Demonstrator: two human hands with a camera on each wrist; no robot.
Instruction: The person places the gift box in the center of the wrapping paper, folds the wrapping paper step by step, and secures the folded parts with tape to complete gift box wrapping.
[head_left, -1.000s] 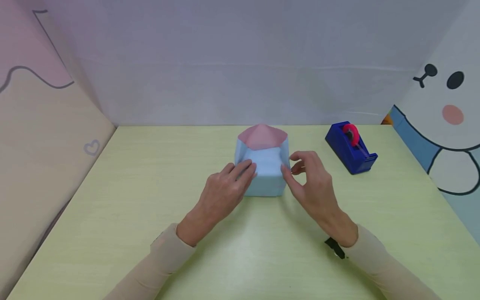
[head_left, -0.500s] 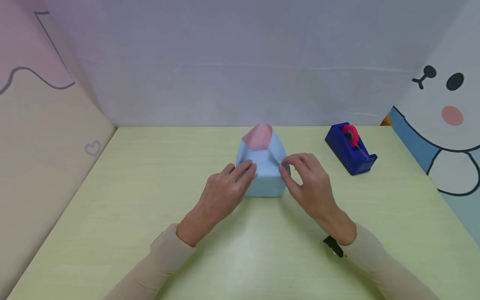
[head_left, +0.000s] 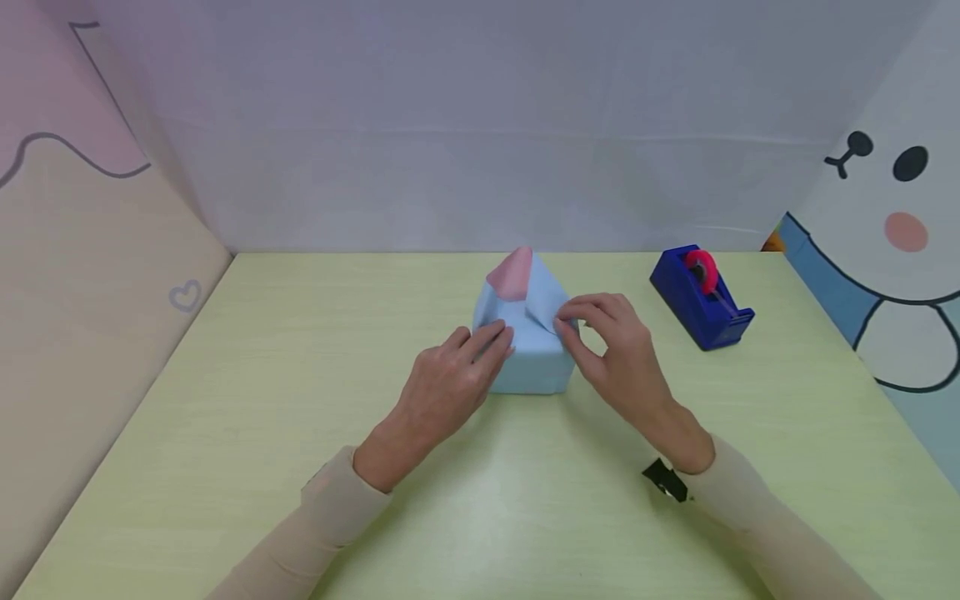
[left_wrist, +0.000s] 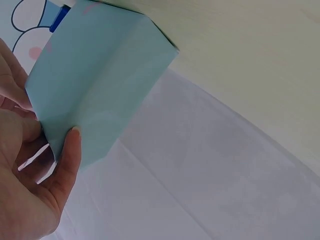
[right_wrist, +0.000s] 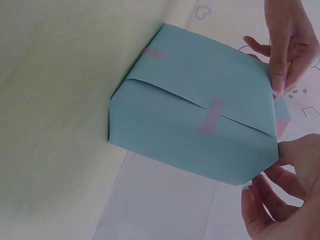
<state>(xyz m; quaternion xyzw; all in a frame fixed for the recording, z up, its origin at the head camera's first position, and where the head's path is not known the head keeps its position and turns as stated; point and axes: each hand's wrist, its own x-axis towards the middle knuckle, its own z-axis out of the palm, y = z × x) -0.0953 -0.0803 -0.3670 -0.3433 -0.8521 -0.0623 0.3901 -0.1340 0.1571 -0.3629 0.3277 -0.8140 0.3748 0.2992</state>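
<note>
A box wrapped in light blue paper (head_left: 528,373) stands mid-table, its paper rising at the far side in a peaked flap with a pink inner face (head_left: 512,277). My left hand (head_left: 456,375) holds the box's left side, thumb on the side face in the left wrist view and fingertips on top. At the right corner my right hand (head_left: 618,358) pinches the paper's fold between thumb and fingers. Pink tape strips (right_wrist: 212,116) cross a seam on the box's right side in the right wrist view. The fingers partly hide both folds.
A blue tape dispenser (head_left: 701,300) with a red-cored roll stands at the back right of the pale table (head_left: 300,350). Behind the table hangs a greyish sheet (head_left: 480,150). Printed panels (head_left: 907,333) border both sides.
My right hand has folded the right side of the paper inward to the left, so less of the pink inner face shows. The left hand has stayed in place.
</note>
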